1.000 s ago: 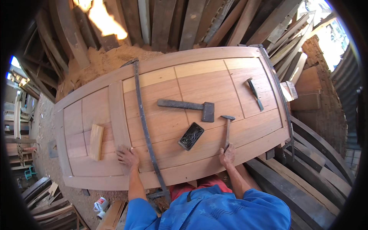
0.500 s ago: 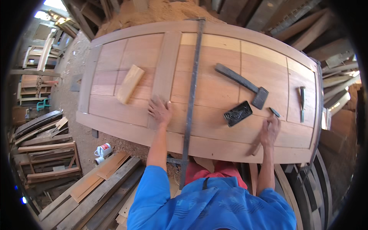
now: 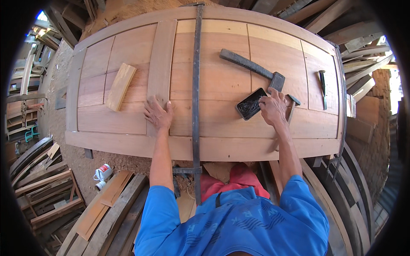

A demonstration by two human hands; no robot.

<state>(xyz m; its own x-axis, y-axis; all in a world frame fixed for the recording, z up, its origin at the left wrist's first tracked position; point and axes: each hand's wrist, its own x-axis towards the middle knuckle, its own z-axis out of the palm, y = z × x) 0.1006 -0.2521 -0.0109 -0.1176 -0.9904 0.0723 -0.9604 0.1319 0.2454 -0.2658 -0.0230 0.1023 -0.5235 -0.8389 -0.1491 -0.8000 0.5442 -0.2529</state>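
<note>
A panelled wooden door [image 3: 209, 147] lies flat before me. My left hand [image 3: 159, 113] rests open on it, fingers spread over the upright cross-piece. My right hand [image 3: 274, 110] is at the right side of a small black tray [image 3: 244, 114], with thumb and fingers drawn together at its edge. Thin shiny bits, too small to name, lie in the tray; what the fingers pinch, if anything, is hidden. Just right of that hand lies a hammer [image 3: 293, 100], its handle partly covered by my wrist. A black mallet [image 3: 252, 65] rests beyond the tray.
A bar clamp [image 3: 197, 85] crosses the door between my hands; another clamp bar [image 3: 341, 98] runs along its right end. On the door are a wood block [image 3: 121, 87] at left and a chisel [image 3: 322, 89] at right. Planks [image 3: 115, 213] and a white bucket [image 3: 102, 172] stand lower left.
My right hand has moved from the hammer, left and away from me, to the tray. The left hand stays on the cross-piece. The whole view has shifted a little.
</note>
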